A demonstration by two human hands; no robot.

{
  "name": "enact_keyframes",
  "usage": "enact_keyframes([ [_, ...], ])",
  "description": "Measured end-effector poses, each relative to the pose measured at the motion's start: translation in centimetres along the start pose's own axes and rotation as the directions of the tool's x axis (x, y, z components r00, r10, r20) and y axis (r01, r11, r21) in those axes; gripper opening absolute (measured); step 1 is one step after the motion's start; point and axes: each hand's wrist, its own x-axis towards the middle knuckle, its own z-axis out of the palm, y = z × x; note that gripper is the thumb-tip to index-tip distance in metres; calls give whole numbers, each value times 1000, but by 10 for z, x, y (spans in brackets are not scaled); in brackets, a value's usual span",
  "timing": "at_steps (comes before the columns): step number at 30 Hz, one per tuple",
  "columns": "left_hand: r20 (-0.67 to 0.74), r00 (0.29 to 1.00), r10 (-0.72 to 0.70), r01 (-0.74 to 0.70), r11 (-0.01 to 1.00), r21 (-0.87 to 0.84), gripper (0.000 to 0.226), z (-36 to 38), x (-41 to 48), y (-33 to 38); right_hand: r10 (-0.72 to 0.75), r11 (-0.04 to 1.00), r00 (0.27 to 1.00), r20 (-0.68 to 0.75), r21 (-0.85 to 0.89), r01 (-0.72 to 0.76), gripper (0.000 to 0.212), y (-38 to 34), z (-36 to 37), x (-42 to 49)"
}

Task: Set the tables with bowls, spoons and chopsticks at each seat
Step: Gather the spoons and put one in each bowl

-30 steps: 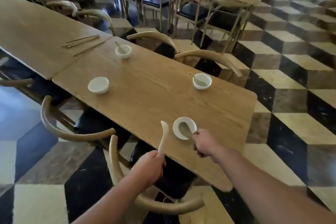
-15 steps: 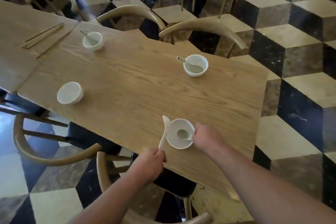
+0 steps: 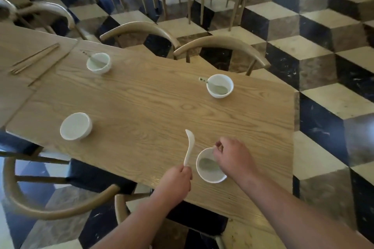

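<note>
Four white bowls stand on the wooden table [image 3: 153, 105]. The near bowl [image 3: 210, 176] has a spoon's scoop [image 3: 206, 164] lying inside it. My right hand [image 3: 232, 159] covers that bowl's far right rim, fingers pinched where the spoon's handle runs under it. My left hand [image 3: 176, 184] is just left of the bowl and grips a second white spoon [image 3: 189, 146] upright by its handle. The far left bowl [image 3: 98, 63] and the far right bowl [image 3: 220, 86] each hold a spoon. Nothing is in the near left bowl [image 3: 75, 126].
Loose chopsticks [image 3: 35, 58] lie on the adjoining table at the left. Curved wooden chair backs [image 3: 220, 43] line the far side, another chair [image 3: 50, 211] stands at the near left. A checkered floor [image 3: 323, 107] lies right of the table's edge.
My right hand has shifted from the near bowl's near right side up to its far right rim. The left hand keeps holding its spoon upright beside the bowl.
</note>
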Motion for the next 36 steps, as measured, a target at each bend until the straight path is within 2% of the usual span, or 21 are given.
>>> enact_keyframes([
  [2, -25, 998, 63, -61, 996, 71, 35, -18, 8, -7, 38, 980, 981, 191, 186, -74, 34, -44, 3, -5],
  [4, -45, 991, 125, -116, 981, 157, 41, -42, 12, -17, 35, 951, 938, 345, 276, -137, 38, -94, 19, -9],
  [7, -44, 981, 189, -166, 935, 312, 41, -95, 12, -35, 52, 944, 938, 342, 290, -157, 39, -165, 57, -4],
  [10, -122, 970, 211, -156, 923, 353, 40, -161, 21, -78, 46, 931, 924, 379, 320, -177, 41, -239, 99, 5],
  [12, -154, 970, 186, -145, 958, 248, 40, -205, 32, -111, 30, 933, 915, 402, 318, -170, 38, -288, 126, 15],
  [15, -128, 988, 85, -106, 981, -165, 36, -265, 48, -147, -2, 905, 890, 455, 379, -192, 34, -349, 162, 31],
  [18, -81, 994, -75, 23, 858, -514, 30, -312, 64, -171, -16, 900, 875, 483, 389, -198, 34, -395, 191, 48],
  [21, -9, 991, -132, 77, 628, -774, 28, -335, 81, -184, 7, 946, 898, 439, 287, -148, 34, -430, 212, 66],
  [23, 23, 988, -155, 100, 517, -850, 24, -341, 95, -184, 25, 980, 913, 406, 172, -104, 30, -442, 218, 80],
  [27, 63, 971, -231, 147, 372, -917, 12, -338, 116, -176, 64, 997, 918, 391, 14, -75, 31, -449, 219, 100],
  [30, 90, 969, -231, 155, 281, -947, 12, -328, 126, -171, 73, 997, 914, 398, -61, -53, 31, -443, 215, 109],
  [33, 116, 982, -146, 154, 287, -946, 17, -321, 130, -168, 118, 992, 904, 411, -81, -93, 21, -437, 212, 117],
  [36, 130, 985, -118, 159, 284, -946, 18, -319, 136, -167, 119, 988, 913, 391, -142, -68, 28, -435, 214, 121],
])
